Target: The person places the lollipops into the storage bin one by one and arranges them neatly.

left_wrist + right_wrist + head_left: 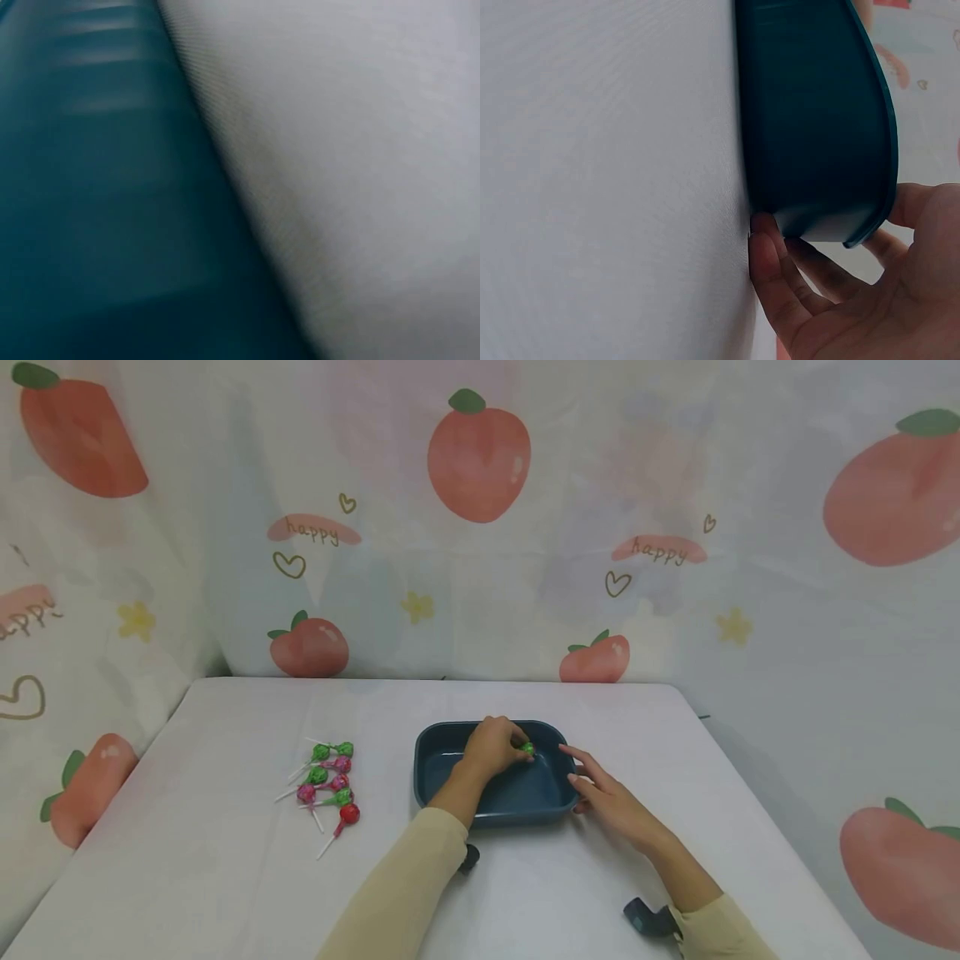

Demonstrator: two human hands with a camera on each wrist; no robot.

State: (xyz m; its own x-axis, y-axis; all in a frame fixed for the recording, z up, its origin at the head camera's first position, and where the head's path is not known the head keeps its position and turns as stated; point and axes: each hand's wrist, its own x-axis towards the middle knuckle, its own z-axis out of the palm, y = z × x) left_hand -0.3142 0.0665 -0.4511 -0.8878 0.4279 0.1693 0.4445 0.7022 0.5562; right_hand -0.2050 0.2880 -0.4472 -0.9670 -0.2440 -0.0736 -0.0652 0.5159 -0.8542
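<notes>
A dark blue tray (517,817) stands on the white table. Inside it, my left hand (491,747) pinches a green-wrapped lollipop (528,748) between thumb and fingers; its stick cannot be seen. Against the right end of the tray, my right hand (611,802) rests its extended fingertips on the outer wall and rim. The right wrist view shows this hand (855,292) at the tray's corner (817,135). Only the tray wall (112,187) and the tablecloth appear in the left wrist view, with the left hand out of sight.
Left of the tray lies a group of lollipops, several green ones (317,775), pinkish ones (306,793) and a red one (349,813), sticks pointing mostly left. A patterned cloth (495,585) hangs behind the table. Dark wrist devices (649,918) sit near both sleeves.
</notes>
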